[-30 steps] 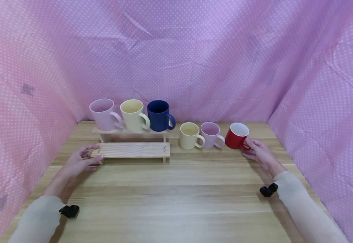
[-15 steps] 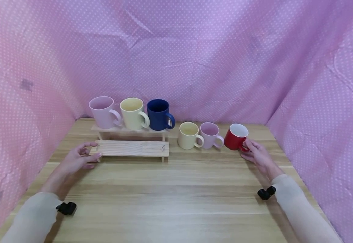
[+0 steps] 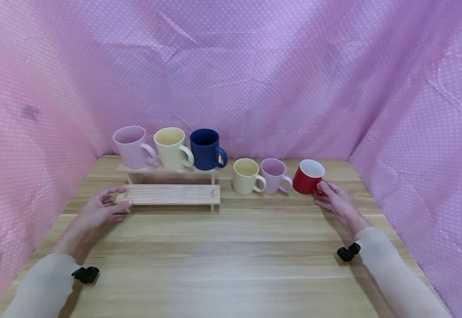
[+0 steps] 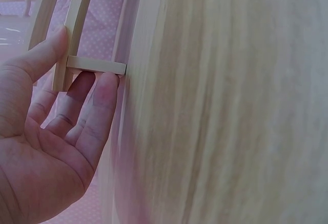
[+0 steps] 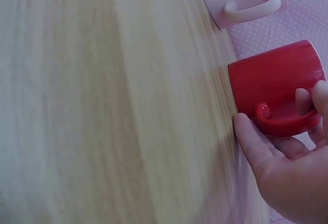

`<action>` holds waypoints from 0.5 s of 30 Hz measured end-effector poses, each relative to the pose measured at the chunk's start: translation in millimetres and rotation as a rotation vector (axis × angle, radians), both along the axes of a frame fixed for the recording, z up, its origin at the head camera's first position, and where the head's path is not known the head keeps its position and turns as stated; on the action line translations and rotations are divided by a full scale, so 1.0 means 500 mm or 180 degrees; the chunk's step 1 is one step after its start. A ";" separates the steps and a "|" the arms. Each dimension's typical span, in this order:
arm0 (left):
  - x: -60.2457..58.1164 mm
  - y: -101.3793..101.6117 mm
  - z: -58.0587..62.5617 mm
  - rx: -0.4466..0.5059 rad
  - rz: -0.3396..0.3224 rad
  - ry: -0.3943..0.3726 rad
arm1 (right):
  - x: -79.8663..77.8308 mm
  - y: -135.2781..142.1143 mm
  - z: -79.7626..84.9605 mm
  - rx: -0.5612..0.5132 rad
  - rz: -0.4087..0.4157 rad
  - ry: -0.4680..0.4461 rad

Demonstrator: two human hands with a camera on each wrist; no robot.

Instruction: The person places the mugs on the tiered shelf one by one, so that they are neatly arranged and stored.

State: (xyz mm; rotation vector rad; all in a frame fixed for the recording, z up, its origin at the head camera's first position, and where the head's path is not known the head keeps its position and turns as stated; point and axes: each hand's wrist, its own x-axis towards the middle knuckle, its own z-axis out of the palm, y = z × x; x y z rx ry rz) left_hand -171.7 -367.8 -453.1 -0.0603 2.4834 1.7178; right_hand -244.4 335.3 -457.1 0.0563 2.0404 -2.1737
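At the left end of the two-tier wooden rack (image 3: 171, 194), my left hand (image 3: 99, 210) holds the lower board. In the left wrist view its thumb lies on the board (image 4: 77, 21), and the other fingers curl under it beside the short leg (image 4: 97, 65). Far to the right, the red mug (image 3: 307, 179) with a white inside stands upright on the table. My right hand (image 3: 338, 203) grips its handle (image 5: 287, 126), with fingers round and below it in the right wrist view. A pink mug (image 3: 272, 176) and a yellow mug (image 3: 244, 177) stand left of the red one.
The rack's upper tier bears a larger pink mug (image 3: 131, 150), a yellow mug (image 3: 169, 152) and a dark blue mug (image 3: 204, 152), handles to the right. Pink dotted cloth (image 3: 231, 79) closes off the back and sides of the wooden table (image 3: 231, 256).
The view shifts slightly. Both hands keep their holds on the rack and the red mug; no mug has visibly moved on the table or rack.
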 end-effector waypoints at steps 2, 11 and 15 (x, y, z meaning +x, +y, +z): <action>0.002 -0.002 0.002 -0.0009 0.0012 -0.0002 | -0.004 -0.003 -0.001 0.0013 -0.0008 0.0053; -0.002 -0.004 0.003 -0.0086 0.0021 -0.0013 | -0.009 -0.005 -0.008 -0.0086 -0.0128 0.0282; -0.002 -0.003 0.000 -0.0069 -0.0001 0.0002 | -0.003 -0.003 -0.011 -0.0105 -0.0151 0.0312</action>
